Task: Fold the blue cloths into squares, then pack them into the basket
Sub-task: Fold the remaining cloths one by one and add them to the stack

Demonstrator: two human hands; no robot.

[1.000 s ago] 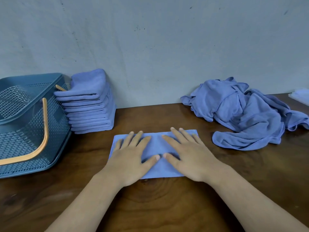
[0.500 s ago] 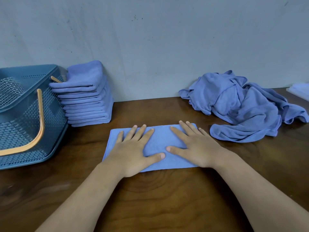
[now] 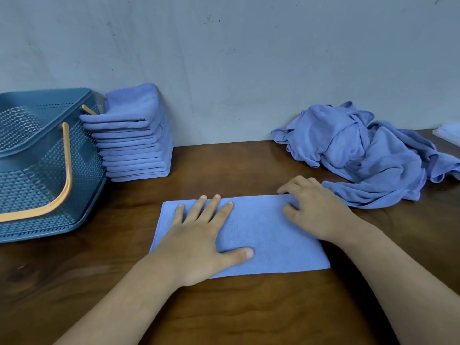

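Flat blue microfibre cloth folded to a long rectangle (image 3: 263, 232) lies mid-view on the dark brown wooden table (image 3: 224, 314), long side running 9 to 3 o'clock.

L hand (image 3: 199, 245) rests palm down on the cloth's 9 o'clock half. Fingers are straight & spread w/ tips toward 12 and thumb out toward 3, pressing the fabric flat.

R hand (image 3: 316, 210) is at the cloth's 2 o'clock corner. Fingers are bent over the far edge w/ thumb on top of the fabric, so it grips that corner. The cloth lies flat on the table.

Teal perforated plastic basket w/ orange handle (image 3: 37, 170) stands at 10 o'clock from the cloth, partly cut off by the view's edge, handle hanging down its near side.

Just beside it on its 3 o'clock side is a stack of folded blue cloth squares (image 3: 134, 145), backed against the pale grey wall (image 3: 249, 70). The stack leans against the basket's side.

Loose heap of unfolded blue cloths (image 3: 373, 155) sits at 2 o'clock. Its near edge is just beside the R hand; can't tell if they touch.

Pale flat item (image 3: 449, 133) at the view's 3 o'clock edge is too cut off to identify.
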